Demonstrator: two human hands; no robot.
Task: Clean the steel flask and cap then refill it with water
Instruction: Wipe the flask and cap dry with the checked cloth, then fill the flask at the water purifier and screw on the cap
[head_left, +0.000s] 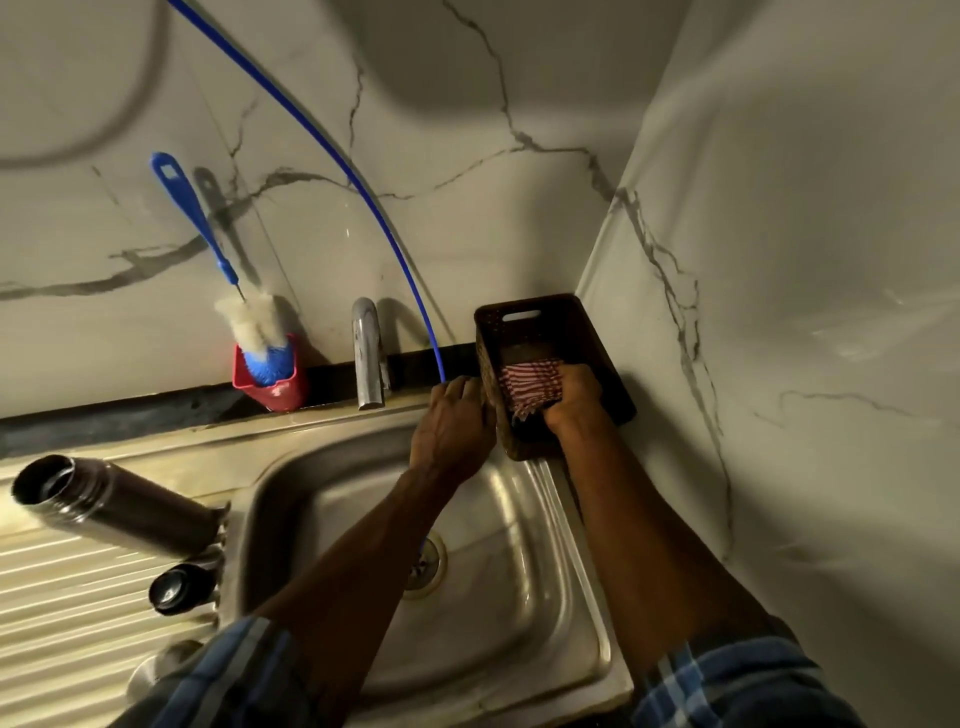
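The steel sink (363, 499) fills most of the counter, its basin under both forearms and its ribbed drainboard off to the left. On that drainboard the steel flask (117, 504) lies on its side, mouth open toward the left, and its dark cap (174, 590) sits just in front of it, apart from it. In the back right corner stands a dark brown basket (587, 332), against the marble wall. The person's left hand (457, 421) has its fingers curled over the basket's near-left rim, steadying it. The right hand (574, 392) is down inside the basket, fingers clenched on a red-and-white striped cloth (527, 382).

It looks to me like the cloth is being fetched to wipe the flask. To do it cleanly, I would keep the basket pinned with the left hand, lift the cloth straight up so it does not snag the weave, and steer clear of the blue hose (363, 176) hanging just left of the basket by the tap (368, 358).
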